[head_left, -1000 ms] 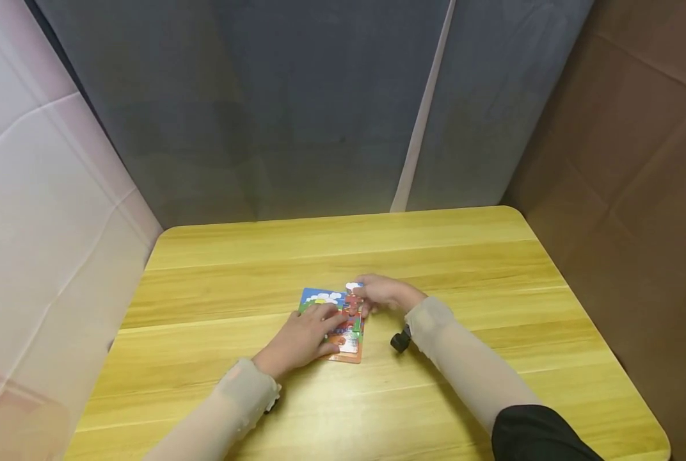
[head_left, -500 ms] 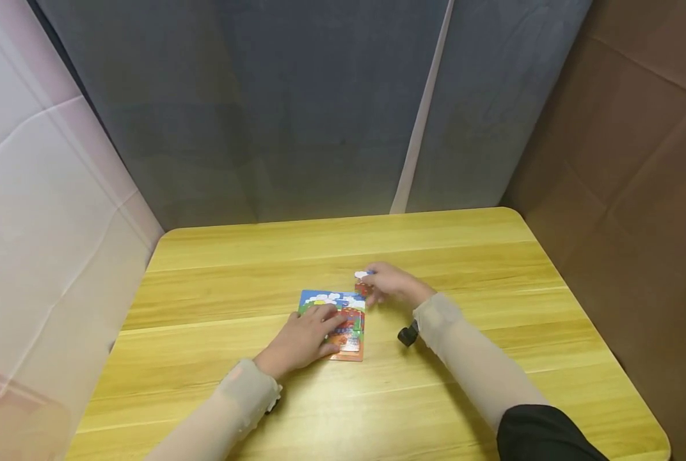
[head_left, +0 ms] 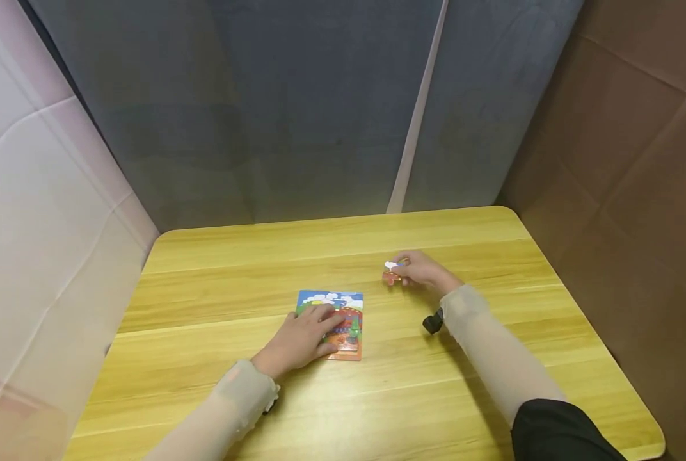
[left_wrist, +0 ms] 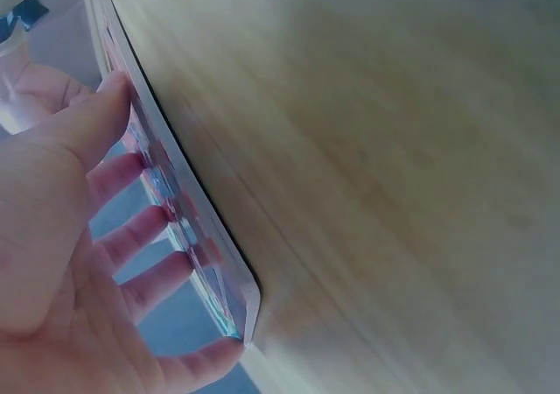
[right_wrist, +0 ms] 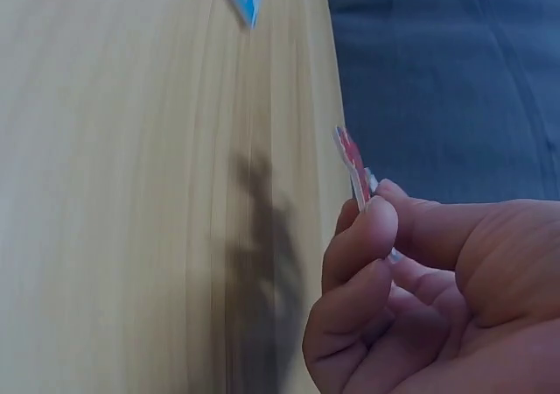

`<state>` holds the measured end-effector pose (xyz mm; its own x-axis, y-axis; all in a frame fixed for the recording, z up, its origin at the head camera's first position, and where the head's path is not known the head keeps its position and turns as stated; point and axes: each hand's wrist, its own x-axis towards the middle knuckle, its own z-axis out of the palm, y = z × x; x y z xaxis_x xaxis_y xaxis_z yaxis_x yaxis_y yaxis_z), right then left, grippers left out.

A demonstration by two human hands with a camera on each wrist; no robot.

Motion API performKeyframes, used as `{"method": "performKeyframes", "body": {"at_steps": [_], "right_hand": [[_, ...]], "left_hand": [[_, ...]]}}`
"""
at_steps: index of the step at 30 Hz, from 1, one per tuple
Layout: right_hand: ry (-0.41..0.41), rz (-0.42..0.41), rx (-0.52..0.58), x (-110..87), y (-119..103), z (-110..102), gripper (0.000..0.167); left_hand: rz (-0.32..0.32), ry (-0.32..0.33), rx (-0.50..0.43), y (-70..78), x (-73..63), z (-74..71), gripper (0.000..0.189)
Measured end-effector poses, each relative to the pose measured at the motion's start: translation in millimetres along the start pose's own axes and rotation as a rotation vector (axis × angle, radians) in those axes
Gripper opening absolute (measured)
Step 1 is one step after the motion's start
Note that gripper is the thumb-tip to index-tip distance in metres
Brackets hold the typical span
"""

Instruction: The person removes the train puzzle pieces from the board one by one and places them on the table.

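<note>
A colourful jigsaw puzzle board (head_left: 351, 355) lies flat on the table, with clouds and blue sky along its far edge and an orange border at the near one. My left hand (head_left: 298, 339) rests on its left part with fingers spread, hiding much of the picture. In the left wrist view the fingertips (left_wrist: 179, 263) touch the board's face near its thin edge. Right of the board and farther back, my right hand (head_left: 426, 272) pinches a puzzle piece (head_left: 390, 276) with white and red print between thumb and fingers. The right wrist view shows this piece (right_wrist: 352, 162) edge-on, held above the table.
The wood-grain table (head_left: 233, 262) has rounded far corners. A grey curtain (head_left: 297, 128) stands behind it, a white cloth (head_left: 43, 192) at the left and a brown one (head_left: 625, 160) at the right. A small black device (head_left: 433, 321) sits at the right wrist.
My right hand has lifted the puzzle piece off the upper right of the board and carried it right and away from it. The left hand has stayed in place on the board.
</note>
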<state>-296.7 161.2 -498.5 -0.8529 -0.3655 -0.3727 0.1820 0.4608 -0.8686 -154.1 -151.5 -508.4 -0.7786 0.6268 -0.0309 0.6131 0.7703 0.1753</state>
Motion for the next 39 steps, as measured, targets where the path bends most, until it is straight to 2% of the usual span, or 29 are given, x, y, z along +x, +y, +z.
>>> {"method": "performKeyframes", "body": {"at_steps": [7, 12, 15, 20, 25, 27, 34, 39], "right_hand": [[0.163, 0.040, 0.015, -2.4, 13.0, -28.6, 0.036], [0.225, 0.068, -0.033, -4.1, 31.0, -47.5, 0.035], [0.264, 0.081, -0.063, -6.6, 42.0, -60.1, 0.034], [0.343, 0.083, -0.111, -14.1, 49.3, -80.2, 0.027], [0.417, 0.093, -0.177, -22.8, 58.8, -97.1, 0.019], [0.431, 0.096, -0.232, -26.1, 65.2, -102.1, 0.017], [0.527, 0.082, -0.577, -32.7, 77.5, -114.9, 0.014], [0.514, 0.102, -0.642, -31.4, 74.0, -116.7, 0.015]], "left_hand": [[-0.003, 0.031, -0.029, 0.6, -1.1, -0.9, 0.065], [-0.017, 0.013, -0.020, 0.2, -3.0, -1.0, 0.066], [-0.006, 0.024, -0.001, 0.4, -3.5, 0.4, 0.066], [0.010, 0.043, 0.017, 0.6, -3.7, 1.3, 0.065], [0.014, 0.032, 0.009, 1.8, -2.7, -0.2, 0.066], [0.019, 0.028, 0.011, 1.8, -2.6, -1.1, 0.066], [0.019, 0.019, 0.025, 0.4, -2.6, -1.1, 0.066], [0.003, 0.007, 0.030, -1.7, -2.8, 0.2, 0.067]]}}
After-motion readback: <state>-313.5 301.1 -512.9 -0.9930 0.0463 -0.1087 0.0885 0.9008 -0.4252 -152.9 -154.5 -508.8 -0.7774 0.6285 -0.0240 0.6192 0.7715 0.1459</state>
